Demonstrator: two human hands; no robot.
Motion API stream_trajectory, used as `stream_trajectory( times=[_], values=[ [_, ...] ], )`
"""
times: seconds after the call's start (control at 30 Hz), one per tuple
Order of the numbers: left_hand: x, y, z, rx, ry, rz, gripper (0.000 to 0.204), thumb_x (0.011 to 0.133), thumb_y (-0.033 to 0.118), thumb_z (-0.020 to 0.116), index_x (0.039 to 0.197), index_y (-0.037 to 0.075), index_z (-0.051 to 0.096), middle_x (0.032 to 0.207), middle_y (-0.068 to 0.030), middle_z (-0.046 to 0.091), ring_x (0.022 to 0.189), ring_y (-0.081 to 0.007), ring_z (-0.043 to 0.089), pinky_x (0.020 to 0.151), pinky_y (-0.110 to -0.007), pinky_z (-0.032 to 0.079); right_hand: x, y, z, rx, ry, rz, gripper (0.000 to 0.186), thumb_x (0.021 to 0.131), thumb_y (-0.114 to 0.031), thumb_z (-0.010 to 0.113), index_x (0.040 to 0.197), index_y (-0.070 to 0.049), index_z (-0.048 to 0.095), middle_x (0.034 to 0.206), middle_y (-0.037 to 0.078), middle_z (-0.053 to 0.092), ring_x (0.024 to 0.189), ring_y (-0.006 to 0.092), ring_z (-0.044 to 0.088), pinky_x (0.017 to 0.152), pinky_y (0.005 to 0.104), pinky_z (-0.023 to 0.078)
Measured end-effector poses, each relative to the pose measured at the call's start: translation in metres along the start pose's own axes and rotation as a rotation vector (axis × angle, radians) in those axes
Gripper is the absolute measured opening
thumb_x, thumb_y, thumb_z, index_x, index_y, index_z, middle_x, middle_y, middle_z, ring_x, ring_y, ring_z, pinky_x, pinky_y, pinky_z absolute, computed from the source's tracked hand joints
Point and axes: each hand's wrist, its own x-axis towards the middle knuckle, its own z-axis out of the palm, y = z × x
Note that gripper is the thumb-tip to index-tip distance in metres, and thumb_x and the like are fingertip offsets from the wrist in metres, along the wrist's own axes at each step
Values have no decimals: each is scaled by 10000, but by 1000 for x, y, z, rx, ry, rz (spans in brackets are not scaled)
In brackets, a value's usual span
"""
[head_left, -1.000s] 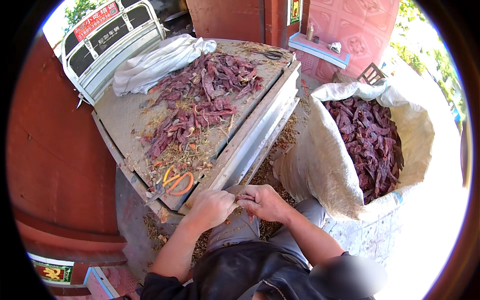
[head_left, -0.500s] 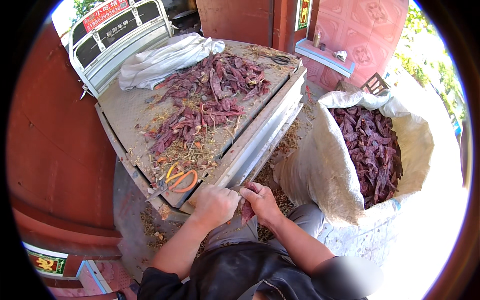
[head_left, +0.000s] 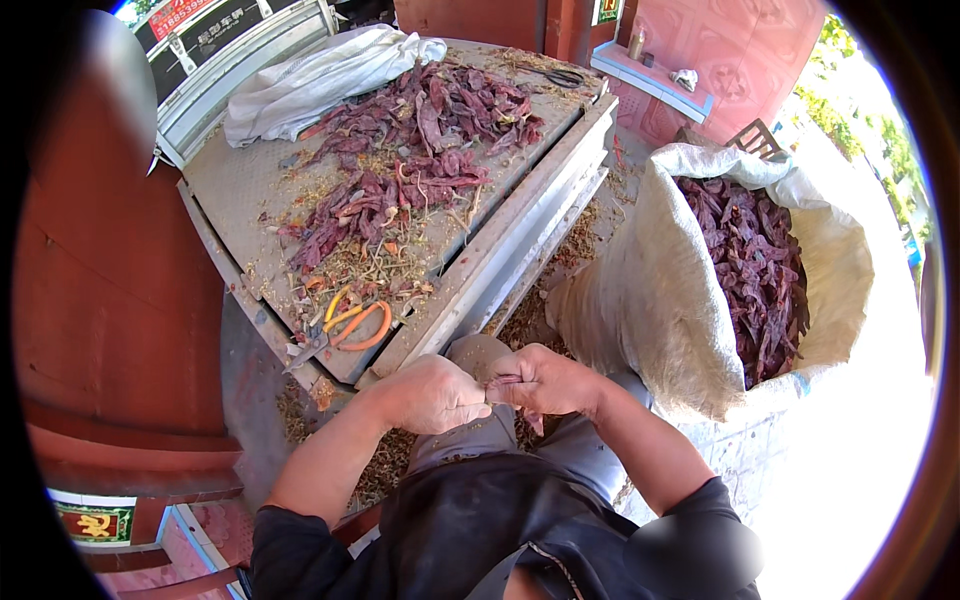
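Note:
Over my lap, both hands meet at a dried red chili pepper (head_left: 536,423). My right hand (head_left: 550,380) is closed round its wrinkled body, and part of it hangs below the fingers. Pinched shut, my left hand (head_left: 440,396) meets the pepper's end; the exact grip is hidden by the fingers. Scissors (head_left: 362,326) with orange and yellow handles lie on the near corner of the truck bed (head_left: 225,185). Beyond them spreads a pile of dried chili peppers (head_left: 435,110) among stems and crumbs. To my right, an open white woven sack (head_left: 640,290) holds many dried peppers (head_left: 745,265).
A folded white sack (head_left: 320,85) lies at the far left of the truck bed. Dark-handled scissors (head_left: 562,77) rest near its far right corner. The bed's metal side edge (head_left: 500,255) runs close before my knees. Plant scraps litter the ground.
My hands have drawn lower and nearer my body, fingers now pressed together around the pepper, elbows wider apart. The view has shifted, so the truck bed appears higher.

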Motion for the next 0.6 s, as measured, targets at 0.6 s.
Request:
stream_trajectory(
  times=[0.6],
  values=[
    [9, 36, -1, 355, 468, 30, 358, 929, 170, 723, 644, 55, 538, 604, -115, 507, 570, -338, 539, 560, -443, 406, -16, -18, 44, 475, 426, -110, 170, 1011, -175, 677, 879, -97, 605, 699, 5, 563, 644, 132, 563, 585, 323, 495]
  ],
)
